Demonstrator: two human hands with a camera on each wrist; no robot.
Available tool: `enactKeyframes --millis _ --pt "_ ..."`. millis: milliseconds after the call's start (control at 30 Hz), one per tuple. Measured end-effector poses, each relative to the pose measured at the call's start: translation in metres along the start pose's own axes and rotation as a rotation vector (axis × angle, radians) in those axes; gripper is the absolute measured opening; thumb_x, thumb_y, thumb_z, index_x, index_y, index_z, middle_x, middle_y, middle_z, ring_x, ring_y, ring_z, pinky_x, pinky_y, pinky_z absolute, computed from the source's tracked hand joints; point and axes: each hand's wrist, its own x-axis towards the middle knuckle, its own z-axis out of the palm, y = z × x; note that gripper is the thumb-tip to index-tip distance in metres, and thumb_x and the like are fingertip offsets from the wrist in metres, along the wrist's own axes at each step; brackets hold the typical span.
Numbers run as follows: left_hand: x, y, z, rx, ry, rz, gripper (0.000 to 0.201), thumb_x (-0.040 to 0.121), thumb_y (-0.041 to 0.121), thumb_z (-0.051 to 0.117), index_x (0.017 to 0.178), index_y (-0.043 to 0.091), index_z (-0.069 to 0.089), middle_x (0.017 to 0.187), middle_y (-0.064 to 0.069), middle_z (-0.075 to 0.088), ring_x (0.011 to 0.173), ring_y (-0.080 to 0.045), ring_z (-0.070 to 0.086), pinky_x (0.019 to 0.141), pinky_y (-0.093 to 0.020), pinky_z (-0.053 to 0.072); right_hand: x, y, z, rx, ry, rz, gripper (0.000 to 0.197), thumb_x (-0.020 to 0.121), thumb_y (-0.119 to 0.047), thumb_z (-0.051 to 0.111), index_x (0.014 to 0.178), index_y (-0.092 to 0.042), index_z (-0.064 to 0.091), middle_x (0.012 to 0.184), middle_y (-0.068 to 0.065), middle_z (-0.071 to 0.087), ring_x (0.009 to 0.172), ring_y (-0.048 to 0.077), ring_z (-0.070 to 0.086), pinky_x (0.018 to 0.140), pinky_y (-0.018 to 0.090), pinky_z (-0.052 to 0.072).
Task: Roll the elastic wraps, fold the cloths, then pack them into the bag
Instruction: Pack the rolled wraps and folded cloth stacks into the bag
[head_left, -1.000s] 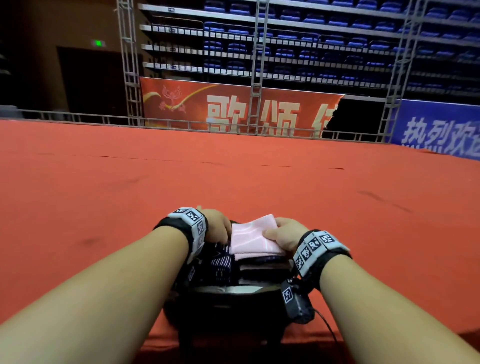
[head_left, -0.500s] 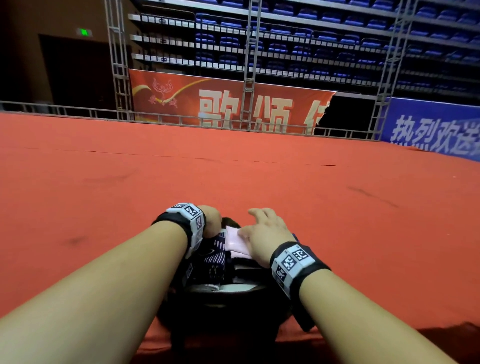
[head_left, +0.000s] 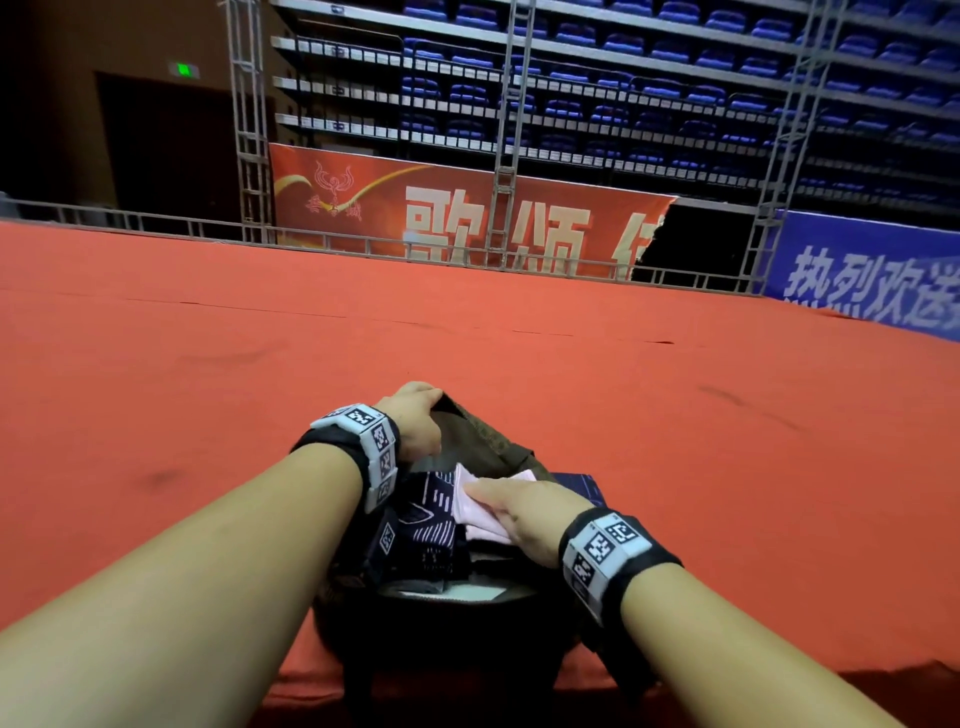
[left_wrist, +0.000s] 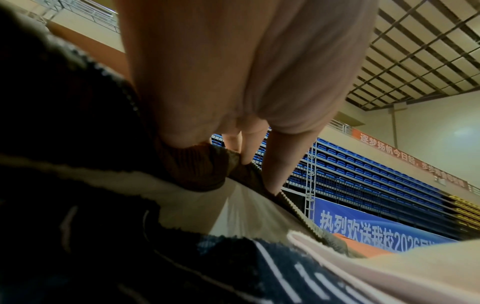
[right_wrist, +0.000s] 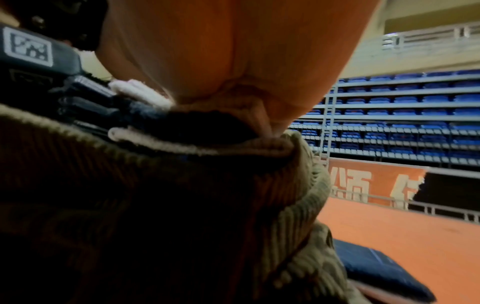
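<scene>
A brown corduroy bag (head_left: 491, 441) stands open at the near edge of the red table. My left hand (head_left: 415, 415) grips its far left rim; the left wrist view shows the fingers (left_wrist: 275, 164) curled over the rim (left_wrist: 197, 170). My right hand (head_left: 498, 499) lies flat on a folded pink cloth (head_left: 480, 517) in the bag's mouth and presses it down. A dark cloth with white patterns (head_left: 431, 519) sits beside it inside the bag. In the right wrist view the pink cloth (right_wrist: 140, 92) shows under the palm, and the fingertips are hidden behind the rim (right_wrist: 298, 164).
A folded dark blue cloth (head_left: 579, 483) lies on the red table (head_left: 727, 441) just right of the bag, also the blue cloth (right_wrist: 376, 267) in the right wrist view. A metal rail, banners and blue seating stand beyond the table's far edge.
My right hand has gone from holding the pink cloth above the bag to pressing it flat into the opening. My left hand has reached farther and pulled the rim up.
</scene>
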Motion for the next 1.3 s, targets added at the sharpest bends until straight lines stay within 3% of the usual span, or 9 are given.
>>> enactKeyframes --millis 100,167,233,333,533,667,967,1167,1300 --pt "-0.001 0.004 -0.003 -0.013 -0.006 0.033 0.075 0.090 0.010 0.060 0.158 0.018 0.028 0.165 0.007 0.018 0.149 -0.020 0.028 0.117 -0.029 0.027 -0.006 0.012 0.006 0.147 -0.018 0.010 0.058 0.104 -0.013 0.044 0.157 -0.030 0.030 0.151 -0.002 0.046 0.135 0.022 0.046 0.103 0.024 0.031" --pt "-0.002 0.006 -0.005 -0.020 -0.003 0.042 0.074 0.092 0.009 0.057 0.159 0.018 0.027 0.166 0.007 0.017 0.150 -0.017 0.026 0.117 -0.027 0.025 -0.008 0.012 0.004 0.236 -0.014 0.030 0.050 0.106 -0.012 0.038 0.156 -0.012 0.033 0.134 -0.007 0.050 0.116 0.010 0.049 0.099 0.019 0.028" --pt "-0.003 0.006 -0.006 -0.020 0.005 0.038 0.073 0.092 0.009 0.056 0.159 0.019 0.028 0.166 0.007 0.018 0.150 -0.017 0.026 0.118 -0.027 0.025 -0.009 0.010 0.001 0.230 -0.036 0.059 0.041 0.106 -0.009 0.033 0.145 0.002 0.040 0.125 0.011 0.054 0.113 0.021 0.050 0.100 0.030 0.028" --pt "-0.006 0.003 -0.006 -0.001 -0.012 0.006 0.076 0.090 0.017 0.064 0.158 0.019 0.030 0.165 0.007 0.019 0.147 -0.018 0.032 0.115 -0.028 0.031 -0.004 0.003 -0.003 0.147 -0.096 0.095 0.039 0.104 -0.006 0.033 0.141 0.000 0.042 0.140 0.021 0.046 0.128 0.041 0.041 0.106 0.046 0.025" --pt "-0.019 0.012 -0.008 0.167 -0.168 0.008 0.112 0.076 0.043 0.082 0.162 0.032 0.011 0.167 0.005 0.019 0.149 -0.023 0.031 0.119 -0.039 0.032 -0.001 -0.001 -0.007 -0.032 -0.131 0.071 0.044 0.105 -0.024 0.029 0.149 -0.027 0.032 0.146 0.008 0.042 0.131 0.036 0.036 0.113 0.047 0.027" --pt "-0.032 0.017 -0.007 0.263 -0.440 -0.030 0.100 0.078 0.047 0.083 0.156 0.051 0.021 0.168 0.011 0.013 0.153 -0.018 0.021 0.114 -0.030 0.024 -0.005 0.003 -0.001 -0.052 -0.134 0.092 0.048 0.104 -0.041 0.022 0.151 -0.051 0.013 0.160 -0.008 0.025 0.144 0.026 0.027 0.113 0.060 0.022" --pt "-0.039 0.017 0.011 0.467 -0.393 -0.127 0.084 0.089 0.060 0.065 0.159 0.027 0.030 0.167 -0.003 0.024 0.149 -0.025 0.032 0.119 -0.039 0.028 -0.022 0.010 0.013 -0.055 -0.097 0.065 0.048 0.105 -0.046 0.015 0.151 -0.056 0.002 0.165 -0.014 0.011 0.150 0.018 0.011 0.116 0.064 0.002" --pt "-0.043 0.051 -0.017 0.354 -0.475 -0.119 0.069 0.096 0.039 0.067 0.155 0.018 0.037 0.151 -0.003 0.050 0.131 -0.020 0.053 0.108 -0.031 0.044 -0.023 0.018 -0.025 0.240 -0.132 0.039 0.046 0.107 -0.035 0.034 0.153 -0.038 0.035 0.164 -0.009 0.025 0.153 0.027 0.014 0.122 0.048 0.007" --pt "-0.027 0.097 -0.040 0.309 -0.279 0.010 0.058 0.096 0.047 0.063 0.145 0.019 0.054 0.144 0.000 0.057 0.129 -0.018 0.054 0.105 -0.026 0.038 -0.021 0.054 -0.055 0.561 0.094 0.095 0.034 0.104 -0.031 0.049 0.133 -0.022 0.065 0.136 -0.005 0.062 0.128 0.015 0.055 0.104 0.025 0.038"
